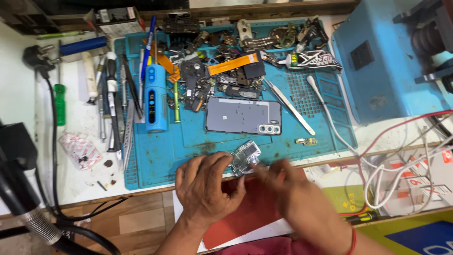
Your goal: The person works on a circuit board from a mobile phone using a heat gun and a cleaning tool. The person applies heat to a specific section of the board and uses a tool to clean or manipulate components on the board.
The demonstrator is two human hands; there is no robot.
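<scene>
A small phone circuit board (246, 157) sits at the front edge of the blue work mat (188, 141). My left hand (206, 185) grips its left side with thumb and fingers. My right hand (288, 185), blurred, touches the board's right edge with its fingertips; I cannot tell whether it holds a tool. A grey phone (243, 115) lies back-up on the mat just behind the board.
Behind the phone lies a heap of phone parts and flex cables (222, 71). A blue cylindrical tool (155, 99), tweezers (289, 106), screwdrivers (112, 94) and a glue tube (311, 59) lie around. A blue machine (382, 71) stands right, tangled cables (401, 165) near it, a black hose (28, 212) left.
</scene>
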